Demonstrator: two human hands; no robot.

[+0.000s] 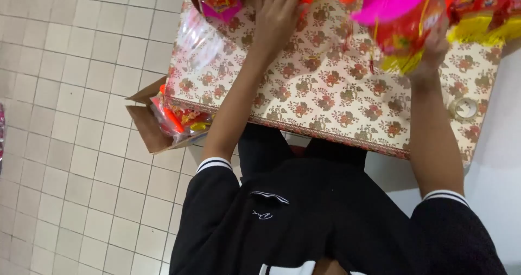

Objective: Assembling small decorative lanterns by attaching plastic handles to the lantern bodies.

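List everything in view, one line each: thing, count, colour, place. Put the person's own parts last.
Table cloth: one, cream with red-brown flower print, over the table ahead.
Paper decorations: a pile, count unclear, red, pink, orange with yellow fringe, along the table's far edge.
Clear plastic wrap: one, see-through, the table's left end.
Tape roll: one, clear, on the cloth at right.
Cardboard box: one, brown, open, on the floor left of the table, red and orange items inside.
Floor tiles: many, off-white, left side.
Left hand: one, among the decorations at top centre.
Right hand: one, gripping a red and pink decoration.
Sleeves: two, black with white-striped cuffs.
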